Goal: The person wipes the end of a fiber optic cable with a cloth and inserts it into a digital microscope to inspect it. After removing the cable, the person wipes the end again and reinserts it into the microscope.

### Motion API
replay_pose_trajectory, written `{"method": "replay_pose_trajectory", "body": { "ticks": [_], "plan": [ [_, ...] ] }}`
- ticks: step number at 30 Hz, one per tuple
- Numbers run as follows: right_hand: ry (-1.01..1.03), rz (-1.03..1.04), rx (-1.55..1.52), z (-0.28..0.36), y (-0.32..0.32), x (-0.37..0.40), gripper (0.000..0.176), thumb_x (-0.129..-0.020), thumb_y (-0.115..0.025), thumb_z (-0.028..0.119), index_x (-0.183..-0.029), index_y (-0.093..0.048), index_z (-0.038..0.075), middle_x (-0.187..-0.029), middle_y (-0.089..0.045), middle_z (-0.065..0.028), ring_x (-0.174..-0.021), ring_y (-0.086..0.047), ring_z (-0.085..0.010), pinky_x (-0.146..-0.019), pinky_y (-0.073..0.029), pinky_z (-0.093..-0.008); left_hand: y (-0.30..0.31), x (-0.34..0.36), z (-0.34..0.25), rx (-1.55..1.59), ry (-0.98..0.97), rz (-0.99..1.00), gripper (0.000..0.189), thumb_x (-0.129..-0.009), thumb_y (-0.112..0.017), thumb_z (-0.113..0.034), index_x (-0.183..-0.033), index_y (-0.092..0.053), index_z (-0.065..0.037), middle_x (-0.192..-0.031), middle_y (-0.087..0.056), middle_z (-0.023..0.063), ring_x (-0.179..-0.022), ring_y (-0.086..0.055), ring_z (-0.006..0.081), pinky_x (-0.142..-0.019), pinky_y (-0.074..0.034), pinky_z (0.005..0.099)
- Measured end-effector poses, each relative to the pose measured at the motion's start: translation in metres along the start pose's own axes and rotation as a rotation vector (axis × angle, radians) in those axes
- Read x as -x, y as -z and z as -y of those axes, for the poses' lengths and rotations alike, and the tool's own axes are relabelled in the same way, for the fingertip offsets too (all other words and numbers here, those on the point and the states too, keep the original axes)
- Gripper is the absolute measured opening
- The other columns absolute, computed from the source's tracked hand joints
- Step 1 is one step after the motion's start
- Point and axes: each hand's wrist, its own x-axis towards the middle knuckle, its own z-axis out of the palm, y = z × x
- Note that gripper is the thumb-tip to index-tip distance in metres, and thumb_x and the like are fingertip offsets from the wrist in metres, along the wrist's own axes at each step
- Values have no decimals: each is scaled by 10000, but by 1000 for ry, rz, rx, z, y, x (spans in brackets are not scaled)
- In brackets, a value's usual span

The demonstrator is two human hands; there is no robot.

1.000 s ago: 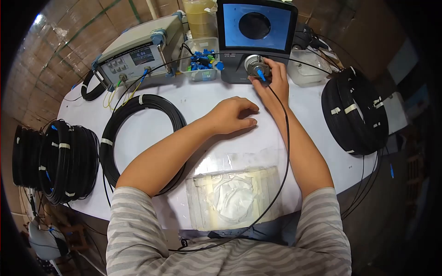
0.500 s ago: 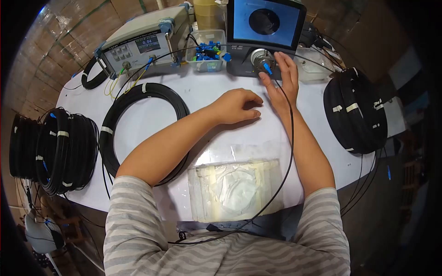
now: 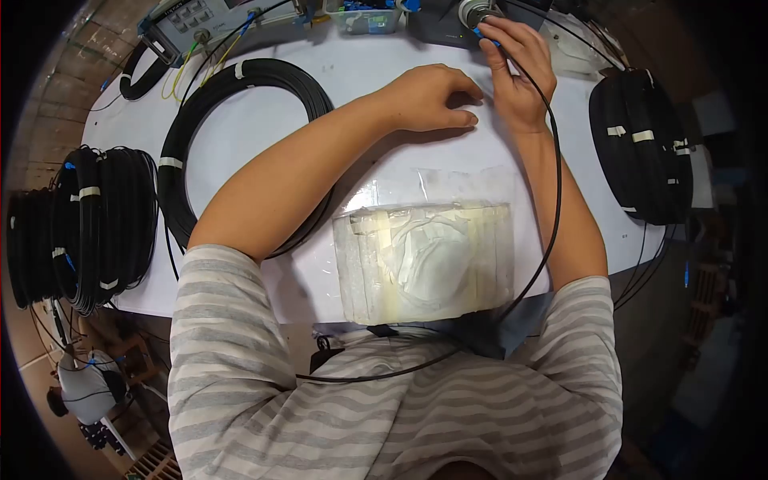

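- right hand (image 3: pixel 518 76): fingers pinch the blue connector (image 3: pixel 485 32), at the metal port (image 3: pixel 474 10) just past the fingertips
- black cable (image 3: pixel 552 184) hangs slack behind those fingers, round the forearm, likely to avoid strain
- left hand (image 3: pixel 428 96): fingers loosely curled, empty, resting on the bench (image 3: pixel 360 64) alongside
- no writing readable

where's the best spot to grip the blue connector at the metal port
Pinch the blue connector by its short body, from the near side, as the right hand does. It points into the metal port and its black cable trails toward you.
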Motion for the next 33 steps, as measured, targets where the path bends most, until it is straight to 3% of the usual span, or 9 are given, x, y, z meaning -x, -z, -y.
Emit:
{"method": "replay_pose_trajectory", "body": {
  "ticks": [4,8,10,15,19,21,26,29,33],
  "plan": [
    [-272,-7,-192,37,5,14,145,-993,-751,73,-1119,-814,38,-1162,-791,-93,-1098,-710,-263,-974,-548,-351,-5,1,4,-23,-233,32,557,-890,-802,-406,-1280,-725,-16,-1304,-706,216,-1234,-640,400,-1097,-495,469],
    [-756,24,-450,104,49,27,194,-1071,-623,74,-1193,-719,-44,-1192,-743,-116,-1077,-698,-204,-968,-541,-340,-16,3,-2,16,-296,141,690,-857,-797,-450,-1398,-667,-42,-1457,-604,245,-1352,-548,430,-1177,-400,506],
    [-805,102,-465,133,78,42,215,-1079,-583,86,-1207,-678,-59,-1215,-713,-127,-1093,-673,-205,-965,-539,-349,-8,4,-16,-2,-241,255,844,-824,-799,-508,-1495,-596,-38,-1575,-514,286,-1471,-440,482,-1254,-307,561],
    [-741,247,-507,179,127,79,195,-1016,-604,91,-1095,-713,-50,-1073,-751,-148,-1110,-673,-314,-988,-541,-442,-4,11,-50,39,-188,568,1162,-714,-868,-623,-1607,-456,-3,-1709,-349,288,-1646,-174,462,-1324,-120,649],
    [-727,388,-486,198,142,82,114,-923,-695,53,-972,-750,-33,-1009,-760,-139,-1080,-689,-342,-988,-551,-484,-7,15,-69,-68,-148,626,1339,-572,-934,-651,-1641,-419,-29,-1746,-287,263,-1657,-140,448,-1333,-98,640],
    [-700,442,-457,201,141,78,145,-831,-797,38,-963,-774,-19,-1007,-759,-121,-1053,-697,-354,-962,-561,-488,-10,19,-75,-118,-148,627,1364,-556,-944,-643,-1652,-406,-34,-1751,-278,259,-1661,-128,442,-1335,-95,636],
    [-552,579,-384,203,134,66,192,-813,-845,39,-992,-786,1,-996,-747,-110,-1050,-692,-356,-924,-565,-445,-6,15,-77,-150,-129,658,1379,-535,-954,-600,-1664,-393,-40,-1760,-262,257,-1670,-107,424,-1338,-87,630],
    [-560,587,-346,207,132,70,191,-826,-854,57,-998,-786,10,-990,-740,-102,-1052,-685,-351,-913,-561,-441,-10,12,-75,-224,-139,704,1410,-566,-886,-736,-1691,-350,-76,-1781,-213,229,-1672,-81,419,-1326,-65,661],
    [-536,615,-286,209,129,68,174,-855,-848,83,-1001,-782,15,-991,-736,-90,-1056,-678,-350,-919,-551,-440,-6,13,-80,-182,-121,683,1365,-541,-937,-597,-1667,-392,-49,-1759,-264,256,-1668,-109,429,-1335,-102,640]
  ]
}}
